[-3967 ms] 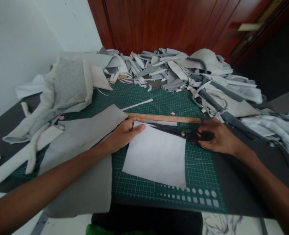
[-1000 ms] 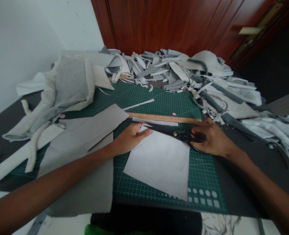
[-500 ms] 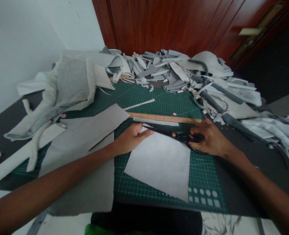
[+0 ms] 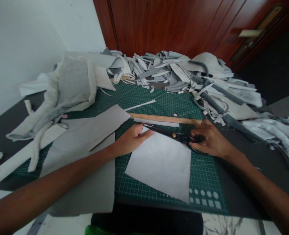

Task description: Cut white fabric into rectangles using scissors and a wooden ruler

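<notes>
1. Rm had a wood door (image 4: 159, 23) behind a heap of grey fabric scraps (image 4: 174, 70), both beyond the green cutting mat (image 4: 200, 176).
2. A white sheet (image 4: 159, 169) lay tilted on mid-mat, a wood ruler (image 4: 164, 118) just beyond it.
3. Black scissors (image 4: 171, 134) lay along the sheet's top edge, long axis nearly across the mat, tips pointing to mat's left side.
4. R hand (image 4: 212, 142) was closed thru the handles, gripping them, nearer the pivot.
5. L hand (image 4: 133, 139) was half open, empty, resting on the sheet's top corner, nearer the tips. Whether the blades had the sheet between them: can't tell.
</notes>
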`<action>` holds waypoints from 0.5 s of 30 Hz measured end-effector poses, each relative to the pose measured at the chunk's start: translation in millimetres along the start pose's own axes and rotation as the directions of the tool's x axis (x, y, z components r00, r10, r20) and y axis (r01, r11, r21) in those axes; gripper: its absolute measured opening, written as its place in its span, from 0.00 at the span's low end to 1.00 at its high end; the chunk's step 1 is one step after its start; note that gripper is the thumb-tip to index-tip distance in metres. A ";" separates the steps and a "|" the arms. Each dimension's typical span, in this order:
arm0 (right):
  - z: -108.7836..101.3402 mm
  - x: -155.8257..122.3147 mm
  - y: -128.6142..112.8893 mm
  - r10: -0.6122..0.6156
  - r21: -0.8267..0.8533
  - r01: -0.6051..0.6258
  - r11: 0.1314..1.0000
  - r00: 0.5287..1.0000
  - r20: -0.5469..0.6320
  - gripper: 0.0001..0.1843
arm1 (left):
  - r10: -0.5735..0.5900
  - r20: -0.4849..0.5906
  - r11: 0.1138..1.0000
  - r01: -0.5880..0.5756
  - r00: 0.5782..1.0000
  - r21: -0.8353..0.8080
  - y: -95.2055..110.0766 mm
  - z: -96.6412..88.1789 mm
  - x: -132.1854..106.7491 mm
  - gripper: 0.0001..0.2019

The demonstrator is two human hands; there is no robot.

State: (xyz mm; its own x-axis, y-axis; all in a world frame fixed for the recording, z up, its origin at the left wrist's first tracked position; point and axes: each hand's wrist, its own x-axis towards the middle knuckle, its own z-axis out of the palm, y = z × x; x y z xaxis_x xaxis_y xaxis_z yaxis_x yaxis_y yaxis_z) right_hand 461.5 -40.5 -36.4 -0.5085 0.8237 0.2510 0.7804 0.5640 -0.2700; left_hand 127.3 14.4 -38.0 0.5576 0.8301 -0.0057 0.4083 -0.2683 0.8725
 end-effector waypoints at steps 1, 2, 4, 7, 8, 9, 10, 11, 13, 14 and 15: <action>-0.1 -0.2 0.2 -0.001 0.002 0.001 1.000 1.000 0.000 0.17 | -0.006 -0.007 1.000 0.006 1.000 0.015 -0.5 0.2 -0.1 0.20; -0.2 -0.3 0.5 -0.003 0.005 0.003 1.000 1.000 -0.001 0.17 | -0.018 -0.010 0.999 0.019 1.000 0.031 -1.1 0.4 -0.3 0.20; -0.4 -0.7 1.2 -0.009 0.012 0.009 1.000 1.000 -0.002 0.17 | -0.051 0.001 0.997 0.050 0.999 0.051 -2.3 0.7 -0.4 0.21; -0.4 -1.1 2.8 -0.015 0.016 0.015 1.000 1.000 -0.006 0.18 | -0.076 0.029 0.996 0.075 0.997 0.047 -4.2 0.9 -0.4 0.20; -0.4 -1.2 3.3 -0.015 0.017 0.015 1.000 1.000 -0.010 0.18 | -0.073 0.031 0.997 0.072 0.997 0.041 -4.7 1.0 -0.4 0.20; -0.4 -1.1 3.6 -0.016 0.018 0.016 1.000 1.000 -0.012 0.19 | -0.064 0.027 0.997 0.063 0.998 0.037 -5.1 1.1 -0.4 0.21; -0.5 -0.8 3.8 -0.018 0.021 0.019 1.000 1.000 -0.012 0.19 | -0.055 0.020 0.998 0.054 0.998 0.036 -5.3 1.2 -0.3 0.21; -0.7 -0.5 3.6 -0.021 0.023 0.021 1.000 1.000 -0.008 0.20 | -0.046 0.008 0.998 0.046 0.999 0.040 -5.3 1.3 -0.3 0.22; -1.1 0.1 2.8 -0.026 0.028 0.026 0.999 1.000 0.006 0.20 | -0.036 -0.016 0.998 0.037 0.999 0.047 -4.4 1.5 -0.1 0.23; -1.3 0.4 2.4 -0.026 0.028 0.025 0.999 1.000 0.010 0.20 | -0.033 -0.019 0.999 0.033 0.999 0.041 -3.5 1.4 0.0 0.23; -1.4 0.4 2.0 -0.022 0.028 0.022 0.999 1.000 0.007 0.20 | -0.027 -0.012 0.999 0.027 1.000 0.026 -2.5 1.1 0.1 0.21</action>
State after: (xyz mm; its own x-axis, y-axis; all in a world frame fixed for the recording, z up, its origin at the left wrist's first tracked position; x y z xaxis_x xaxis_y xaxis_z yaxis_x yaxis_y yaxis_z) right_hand 463.4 -39.1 -35.5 -0.5281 0.8115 0.2500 0.7588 0.5832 -0.2900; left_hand 127.2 14.6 -40.7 0.5377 0.8428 -0.0229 0.4421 -0.2587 0.8588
